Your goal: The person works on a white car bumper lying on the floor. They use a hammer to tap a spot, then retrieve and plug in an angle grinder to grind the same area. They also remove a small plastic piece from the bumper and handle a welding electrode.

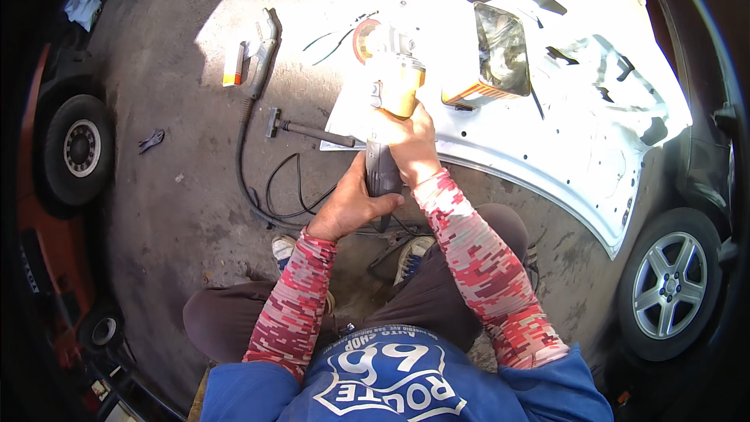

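An angle grinder (pixel 404 87) with a yellow body, dark grey handle and reddish disc is held up in front of me, disc end pointing away. My left hand (pixel 348 202) is wrapped round the rear of its dark handle, thumb across it. Higher up, my right hand (pixel 416 143) grips the tool near where the yellow body meets the handle. Bright sunlight washes out part of the tool and of the right hand. Beyond and below the grinder lies a white car panel (pixel 500 137), partly hidden by the tool. Whether the disc spins cannot be told.
A hammer (pixel 312 131) lies left of the panel's edge. Farther left are a welding gun (pixel 263 66) with its cable, a small orange-white box (pixel 233 64) and pliers (pixel 151 141). A rectangular metal can (pixel 502 51) stands on the panel. Vehicles with wheels (pixel 669 285) flank both sides.
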Motion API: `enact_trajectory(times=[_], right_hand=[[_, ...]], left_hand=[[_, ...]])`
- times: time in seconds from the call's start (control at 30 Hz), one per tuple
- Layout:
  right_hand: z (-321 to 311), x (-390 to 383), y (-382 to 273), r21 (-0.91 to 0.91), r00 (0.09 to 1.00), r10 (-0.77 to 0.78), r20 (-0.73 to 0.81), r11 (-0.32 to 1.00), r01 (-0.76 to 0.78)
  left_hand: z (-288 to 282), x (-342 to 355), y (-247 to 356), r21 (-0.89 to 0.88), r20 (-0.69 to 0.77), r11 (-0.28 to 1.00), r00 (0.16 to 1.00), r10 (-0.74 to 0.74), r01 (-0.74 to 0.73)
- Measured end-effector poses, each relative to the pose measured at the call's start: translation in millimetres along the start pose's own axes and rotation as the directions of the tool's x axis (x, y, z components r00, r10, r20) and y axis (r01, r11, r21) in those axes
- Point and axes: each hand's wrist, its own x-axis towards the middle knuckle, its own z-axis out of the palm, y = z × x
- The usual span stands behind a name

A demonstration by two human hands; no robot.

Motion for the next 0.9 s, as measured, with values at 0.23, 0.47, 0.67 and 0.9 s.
enact_trajectory(times=[0.23,0.47,0.67,0.9], right_hand=[[16,6,31,-0.48,0.987,0.136,0.089,0.874,-0.078],[13,12,53,-0.514,0.872,0.438,-0.218,0.709,-0.484],[-7,20,79,-0.355,0.805,0.533,-0.26,0.722,-0.593],[15,14,90,-0.521,0.88,0.396,-0.263,0.709,-0.475]], left_hand=[[35,10,-10,0.357,-0.64,0.926,0.754,0.149,0.121],[36,6,-22,0.474,-0.594,0.84,0.8,0.083,0.265],[38,15,-32,0.521,-0.53,0.802,0.847,0.037,0.291],[22,9,-41,0.508,-0.541,0.79,0.841,-0.019,0.344]])
